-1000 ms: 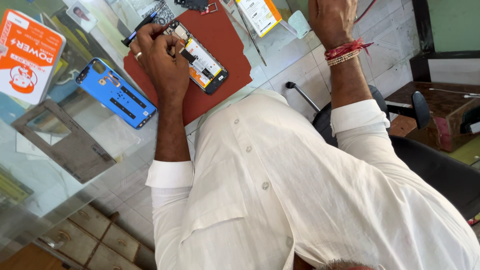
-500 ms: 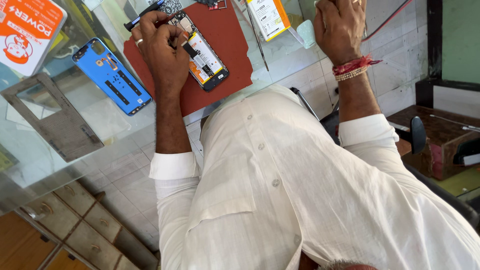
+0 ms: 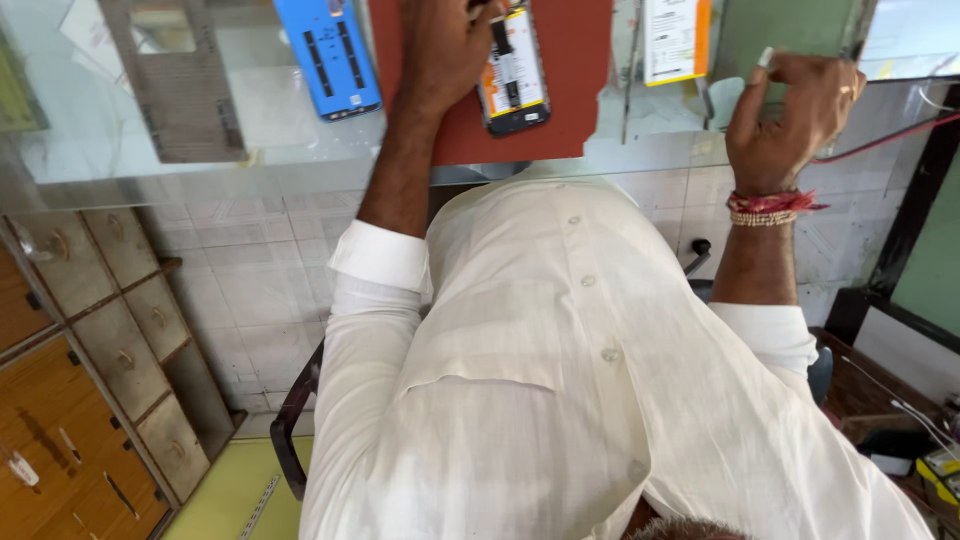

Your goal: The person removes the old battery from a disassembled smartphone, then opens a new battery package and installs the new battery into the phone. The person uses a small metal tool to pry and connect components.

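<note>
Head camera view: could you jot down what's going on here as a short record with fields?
Setting: glass counter with a red mat on it
Left hand: rests on an opened phone with exposed yellow and black insides, which lies on the mat
Right hand: raised, pinching a small white piece
Nearby: blue phone back cover left of the mat; red and beaded wrist bands
Clothing: white shirt

Left hand (image 3: 445, 50) extended forward, palm down; right hand (image 3: 790, 120) raised, fingers (image 3: 765, 62) pinched.
</note>
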